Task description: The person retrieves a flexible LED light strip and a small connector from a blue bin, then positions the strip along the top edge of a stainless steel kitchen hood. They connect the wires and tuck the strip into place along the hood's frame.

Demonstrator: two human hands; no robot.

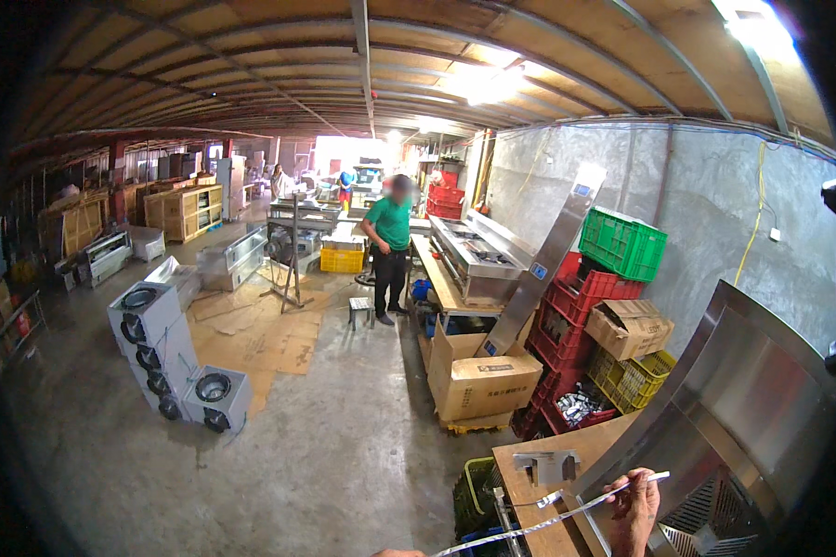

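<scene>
1. A thin white strip (520, 532) runs slantwise above the near end of a wooden bench (607, 431), from the lower edge up to the right.
2. The right hand (634, 509) pinches it close to its upper end, fingers narrowed around it, with a short white tip sticking out beyond them.
3. The left hand (399, 553) shows only as a sliver at the lower edge, near the strip's lower end; I cannot tell whether it grips it.
4. On the bench, just beyond the strip, lie metal brackets (550, 467); to the right stands a large curved steel panel (762, 371), with a slotted vent (711, 520) near the right hand.
5. Past the bench, a stack of red crates (555, 342) stands beside a cardboard box (485, 388), with a green crate (619, 243) high on the stack.
6. Farther off, a person in a green shirt (394, 225) stands by a long worktable; grey fan units (215, 395) sit on the floor at left.
</scene>
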